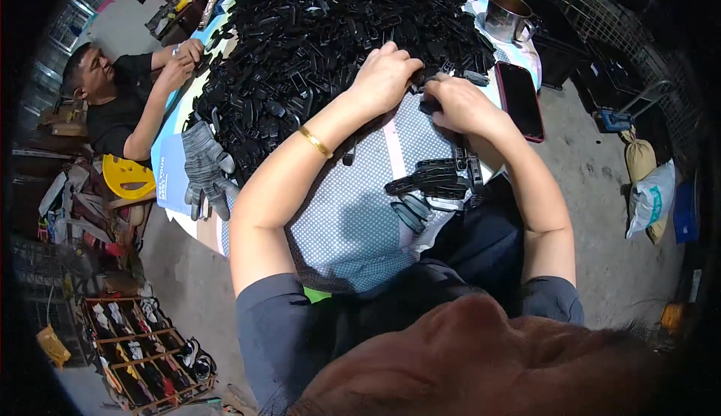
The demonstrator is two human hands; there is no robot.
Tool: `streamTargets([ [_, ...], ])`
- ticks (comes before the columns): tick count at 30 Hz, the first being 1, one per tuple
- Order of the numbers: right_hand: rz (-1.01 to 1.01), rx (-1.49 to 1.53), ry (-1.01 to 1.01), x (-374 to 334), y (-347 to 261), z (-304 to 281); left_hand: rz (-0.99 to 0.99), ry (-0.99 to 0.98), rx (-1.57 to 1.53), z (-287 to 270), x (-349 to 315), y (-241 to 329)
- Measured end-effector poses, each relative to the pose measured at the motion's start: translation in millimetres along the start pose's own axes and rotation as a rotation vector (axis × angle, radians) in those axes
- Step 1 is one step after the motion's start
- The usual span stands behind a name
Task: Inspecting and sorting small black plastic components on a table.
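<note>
A big heap of small black plastic parts (300,55), clip-like in shape, covers the far side of the round table. My left hand (385,78), with a gold bracelet at the wrist, is at the heap's near edge; its fingers are curled, and what lies under them is hidden. Close by on the right, my right hand (467,106) pinches a dark plastic part (430,105) between thumb and fingers. Nearer to me, a smaller group of long black plastic parts (435,179) lies by the table edge, on the patterned cloth (342,221).
A phone (520,102) and a metal mug (508,16) stand along the right side. The grey knitted glove (204,162) lies at the left edge. Across to the left sits another person (113,100), hands at the table. Sacks (652,194) rest on the floor at right.
</note>
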State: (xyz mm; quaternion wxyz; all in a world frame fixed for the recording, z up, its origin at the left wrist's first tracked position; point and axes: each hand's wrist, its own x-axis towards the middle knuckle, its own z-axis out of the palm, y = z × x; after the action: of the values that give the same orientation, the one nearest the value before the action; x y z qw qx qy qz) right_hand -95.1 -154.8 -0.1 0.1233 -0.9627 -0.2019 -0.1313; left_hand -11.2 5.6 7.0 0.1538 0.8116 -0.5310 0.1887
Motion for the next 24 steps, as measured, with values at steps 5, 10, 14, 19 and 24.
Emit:
streamTargets([
  [5, 0.167, 0.506, -0.021, -2, 18, -16, -0.004, 0.036, 0.098, 4, -4, 11],
  [10, 0.271, 1.141, 0.276, 7, 20, -17, -0.083, 0.1, -0.041, -5, -13, 7],
  [14, 0.224, 1.373, 0.513, 12, 2, -2, -0.451, 0.095, -0.496, -7, -22, 2],
  [19, 0.122, 0.791, 0.468, 11, -8, 13, -0.602, 0.265, -1.097, -11, -30, 7],
  [24, 0.016, 0.682, 0.551, 11, -28, 8, -0.611, 0.319, -1.099, -23, -37, 18],
])
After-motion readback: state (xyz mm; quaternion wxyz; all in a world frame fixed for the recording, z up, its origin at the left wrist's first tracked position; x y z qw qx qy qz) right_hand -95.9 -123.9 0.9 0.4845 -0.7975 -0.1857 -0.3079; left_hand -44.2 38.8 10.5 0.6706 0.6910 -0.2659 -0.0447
